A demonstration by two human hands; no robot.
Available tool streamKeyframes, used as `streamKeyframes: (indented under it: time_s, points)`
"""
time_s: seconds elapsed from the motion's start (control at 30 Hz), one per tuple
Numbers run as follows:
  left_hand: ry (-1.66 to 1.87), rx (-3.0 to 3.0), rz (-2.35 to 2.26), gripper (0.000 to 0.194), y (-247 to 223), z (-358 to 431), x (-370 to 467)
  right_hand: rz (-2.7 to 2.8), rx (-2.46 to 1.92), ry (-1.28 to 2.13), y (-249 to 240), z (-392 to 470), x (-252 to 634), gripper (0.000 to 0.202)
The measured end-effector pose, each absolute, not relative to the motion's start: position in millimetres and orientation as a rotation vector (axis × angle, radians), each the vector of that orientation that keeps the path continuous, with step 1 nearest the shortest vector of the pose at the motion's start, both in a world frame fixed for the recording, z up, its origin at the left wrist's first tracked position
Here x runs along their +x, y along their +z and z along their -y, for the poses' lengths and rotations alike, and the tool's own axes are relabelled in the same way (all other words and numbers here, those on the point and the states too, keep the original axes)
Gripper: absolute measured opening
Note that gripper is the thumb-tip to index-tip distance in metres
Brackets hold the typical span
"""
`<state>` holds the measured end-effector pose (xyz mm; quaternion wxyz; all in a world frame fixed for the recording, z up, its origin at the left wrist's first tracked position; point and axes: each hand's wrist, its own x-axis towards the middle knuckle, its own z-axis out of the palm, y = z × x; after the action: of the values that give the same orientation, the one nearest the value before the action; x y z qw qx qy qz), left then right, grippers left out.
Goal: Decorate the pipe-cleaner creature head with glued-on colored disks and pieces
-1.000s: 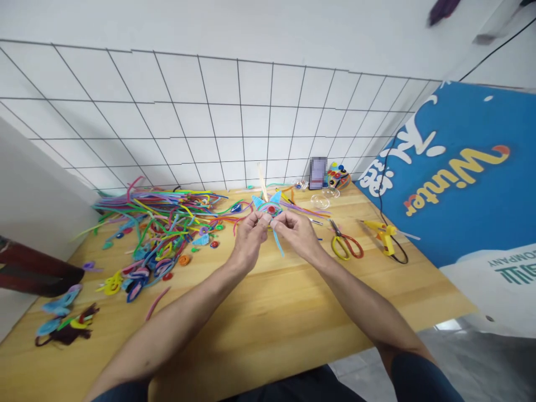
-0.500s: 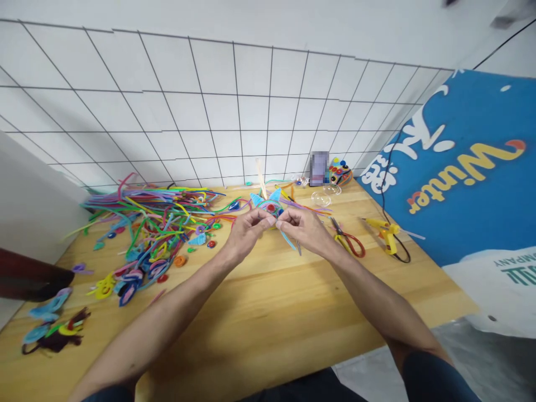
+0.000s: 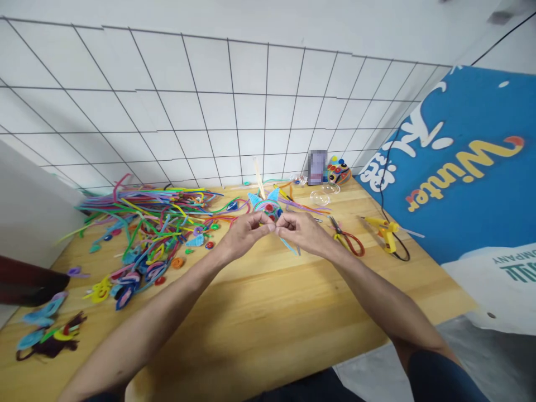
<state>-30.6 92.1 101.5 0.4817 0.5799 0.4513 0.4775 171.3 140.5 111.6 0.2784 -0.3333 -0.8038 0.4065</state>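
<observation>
My left hand (image 3: 247, 233) and my right hand (image 3: 301, 231) meet fingertip to fingertip over the table, both pinched closed. Just behind them is a round craft piece (image 3: 269, 207) with light blue pointed ears and red discs, its lower part hidden by my fingers. A pale wooden stick (image 3: 258, 178) rises behind the ears. From below my right hand a light blue pipe cleaner (image 3: 288, 245) sticks out. Whatever lies between my fingertips is too small to make out.
Pipe cleaners (image 3: 154, 201) and coiled pieces lie at the left on the wooden table (image 3: 259, 312). Scissors (image 3: 347, 237), a yellow glue gun (image 3: 386, 231), clear plastic domes (image 3: 320, 197), a phone (image 3: 317, 167) and a colourful ball (image 3: 338, 170) are at the right. A dark red cylinder (image 3: 29, 281) is far left.
My hands have moved slightly down relative to the craft piece, and more of its red discs shows. The view has shifted a little. Both hands remain pinched.
</observation>
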Motion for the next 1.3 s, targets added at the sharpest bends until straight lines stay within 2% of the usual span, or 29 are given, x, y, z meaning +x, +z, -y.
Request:
streamKeyframes:
  time_s: [0.17, 0.27, 0.37, 0.5, 0.6, 0.7, 0.9, 1.03, 1.2, 1.3]
  points:
    - [1.443, 0.824, -0.973, 0.043, 88.7, -87.1, 1.1, 1.929, -0.92, 1.095, 104.5, -133.1, 157.9, 0.023]
    - [1.486, 0.603, -0.878, 0.049, 85.3, -86.0, 14.3, 1.817, -0.938, 1.171, 101.2, -132.5, 155.1, 0.025]
    - [1.415, 0.822, -0.938, 0.043, 87.6, -87.1, 2.7, 1.896, -0.962, 1.215, 103.5, -135.4, 160.2, 0.026]
    - [1.134, 1.434, -1.152, 0.031, 93.7, -90.5, -29.8, 2.116, -0.957, 1.119, 112.4, -139.1, 168.4, 0.018]
    - [1.088, 1.615, -1.169, 0.029, 96.0, -90.7, -40.3, 2.229, -0.958, 1.036, 117.5, -139.4, 169.6, 0.016]
    - [1.241, 1.52, -1.152, 0.033, 92.5, -87.6, -30.8, 2.186, -0.922, 1.044, 115.9, -137.1, 165.1, 0.02]
    - [1.623, 0.776, -0.984, 0.046, 76.4, -83.9, 12.9, 1.836, -0.952, 1.099, 96.1, -132.5, 147.8, 0.03]
    - [1.537, 0.823, -0.967, 0.047, 76.6, -85.5, 6.0, 1.917, -0.961, 1.115, 95.8, -137.3, 153.2, 0.026]
    - [1.17, 1.384, -1.154, 0.035, 85.1, -89.0, -32.5, 2.161, -0.939, 1.074, 109.0, -142.4, 168.6, 0.017]
    - [1.122, 1.519, -1.149, 0.029, 88.2, -90.3, -40.5, 2.256, -0.908, 1.036, 113.0, -142.6, 170.1, 0.013]
